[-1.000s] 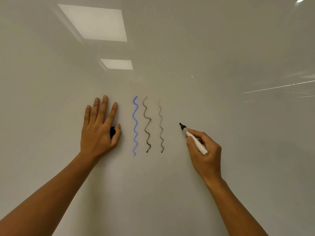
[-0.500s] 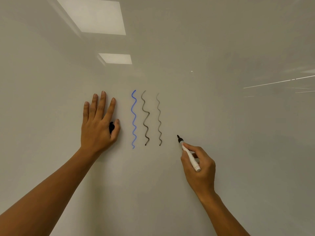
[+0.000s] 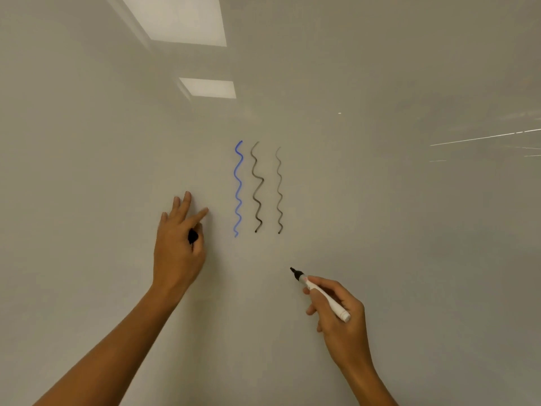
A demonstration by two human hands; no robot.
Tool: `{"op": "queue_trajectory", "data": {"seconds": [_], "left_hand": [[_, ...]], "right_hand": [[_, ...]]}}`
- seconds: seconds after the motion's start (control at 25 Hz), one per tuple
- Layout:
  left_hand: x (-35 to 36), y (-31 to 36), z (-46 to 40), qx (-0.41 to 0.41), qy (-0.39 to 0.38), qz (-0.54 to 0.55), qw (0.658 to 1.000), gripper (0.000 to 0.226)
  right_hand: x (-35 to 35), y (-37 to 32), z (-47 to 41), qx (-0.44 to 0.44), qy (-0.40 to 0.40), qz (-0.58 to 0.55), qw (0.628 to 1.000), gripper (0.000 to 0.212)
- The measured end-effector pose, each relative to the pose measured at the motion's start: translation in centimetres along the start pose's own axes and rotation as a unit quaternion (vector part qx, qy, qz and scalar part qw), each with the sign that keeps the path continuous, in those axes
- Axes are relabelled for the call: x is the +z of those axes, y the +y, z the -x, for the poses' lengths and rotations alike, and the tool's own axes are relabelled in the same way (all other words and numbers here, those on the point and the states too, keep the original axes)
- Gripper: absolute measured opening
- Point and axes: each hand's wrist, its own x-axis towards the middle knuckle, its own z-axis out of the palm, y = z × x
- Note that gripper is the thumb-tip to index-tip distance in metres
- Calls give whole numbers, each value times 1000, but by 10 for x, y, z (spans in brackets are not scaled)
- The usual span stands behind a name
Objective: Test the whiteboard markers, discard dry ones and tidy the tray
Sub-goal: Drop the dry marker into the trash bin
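The right hand (image 3: 339, 312) gripped an uncapped marker (image 3: 320, 294) in a writing hold, its tip just below three wavy test lines (image 3: 256, 187) on the whiteboard (image 3: 409, 230). The left hand (image 3: 178, 241), fingers spread, pinched a black cap (image 3: 193, 236), probably ready for recapping.

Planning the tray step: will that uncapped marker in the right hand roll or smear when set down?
Likely rolls: the marker barrel looks round and smooth. Probably stiff and light, since the right hand holds it loosely. Its exposed black tip could smear.
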Motion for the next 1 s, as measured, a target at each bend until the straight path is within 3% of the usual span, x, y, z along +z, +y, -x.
{"op": "queue_trajectory", "data": {"seconds": [0.08, 0.24, 0.36, 0.64, 1.0], "left_hand": [[-3, 7, 26, -48, -17, 60, 997, 32], [3, 11, 91, -76, -120, 52, 988, 42], [7, 11, 135, -119, -147, 100, 977, 48], [18, 30, 220, -183, -332, 133, 916, 24], [23, 32, 290, -185, -463, 154, 853, 54]], "right_hand": [[-2, 2, 14, 41, 5, -33, 999, 18], [-4, 9, 41, 95, -22, -54, 994, 19], [-5, 19, 65, 129, -56, -53, 989, 17], [-9, 44, 113, 207, -93, -57, 972, 15], [-15, 71, 169, 284, -101, -44, 953, 29]]}}
